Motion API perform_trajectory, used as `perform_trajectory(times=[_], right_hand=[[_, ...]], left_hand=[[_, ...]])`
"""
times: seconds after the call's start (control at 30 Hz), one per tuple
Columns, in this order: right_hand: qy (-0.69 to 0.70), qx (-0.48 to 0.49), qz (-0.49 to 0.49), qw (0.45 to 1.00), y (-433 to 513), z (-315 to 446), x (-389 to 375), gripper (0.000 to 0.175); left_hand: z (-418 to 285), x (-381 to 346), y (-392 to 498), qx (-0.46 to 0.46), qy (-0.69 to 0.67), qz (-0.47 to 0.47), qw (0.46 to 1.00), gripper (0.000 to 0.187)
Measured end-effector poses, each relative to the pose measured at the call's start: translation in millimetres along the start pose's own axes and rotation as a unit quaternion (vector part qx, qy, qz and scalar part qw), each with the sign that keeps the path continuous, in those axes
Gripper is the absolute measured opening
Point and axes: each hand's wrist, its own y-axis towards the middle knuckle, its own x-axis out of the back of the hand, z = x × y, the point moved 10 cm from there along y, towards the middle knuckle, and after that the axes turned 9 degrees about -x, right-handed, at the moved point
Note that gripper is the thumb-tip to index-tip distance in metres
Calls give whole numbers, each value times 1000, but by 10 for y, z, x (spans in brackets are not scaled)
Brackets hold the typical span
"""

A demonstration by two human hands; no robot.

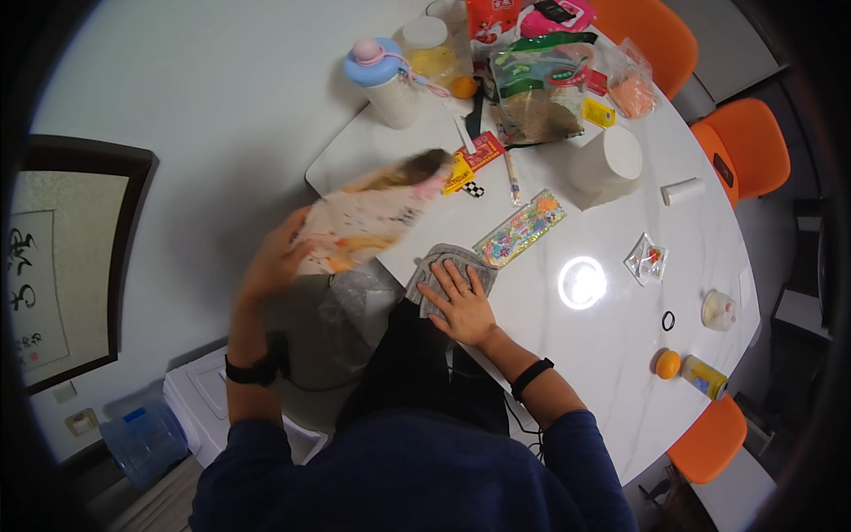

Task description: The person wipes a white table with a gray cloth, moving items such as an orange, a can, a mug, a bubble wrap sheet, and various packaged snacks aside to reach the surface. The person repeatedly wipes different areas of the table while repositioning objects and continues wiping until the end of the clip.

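Note:
My left hand (276, 259) grips the lower left end of a pale printed bag (372, 226), blurred, tilted above the table's left edge. My right hand (462, 302) lies flat with spread fingers on a grey folded cloth (442, 269) at the near edge of the white marble-patterned table (532, 339). Beside the cloth is a clear strip pack of small colourful pieces (522, 229). Near the bag's far end are a yellow packet (459, 174), a red packet (484, 151) and a black-and-white checked piece (474, 190).
Farther back stand a blue-lidded bottle (385, 86), a lidded jar (429, 50), a green-topped plastic bag (542, 93) and a paper roll (608, 166). To the right lie an orange fruit (667, 365) and a yellow can (705, 378). Orange chairs (751, 146) line the far side.

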Motion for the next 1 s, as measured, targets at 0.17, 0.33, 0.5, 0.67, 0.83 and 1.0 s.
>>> perform_trajectory(times=[0.17, 0.33, 0.5, 0.67, 0.83, 1.0], right_hand=[[-9, 4, -4, 1000, 17, 11, -5, 66], [-11, 2, 13, 1000, 32, 32, 1, 69], [-20, 0, 23, 1000, 40, 29, -20, 69], [-32, -3, 37, 999, 47, 41, -24, 70], [-52, -12, 51, 997, 181, 65, -16, 69], [-39, -24, 13, 999, 441, 56, -10, 66]], left_hand=[[841, 564, 4, 13, 75, -153, 985, 46], [1132, 702, 433, 6, 158, -249, 955, 48], [1082, 538, 785, -9, 162, -284, 945, 53], [889, 548, 700, -34, 197, -282, 938, 63], [482, 505, 462, -44, 253, -320, 912, 70], [57, -387, 689, -111, 217, -211, 947, 70]])
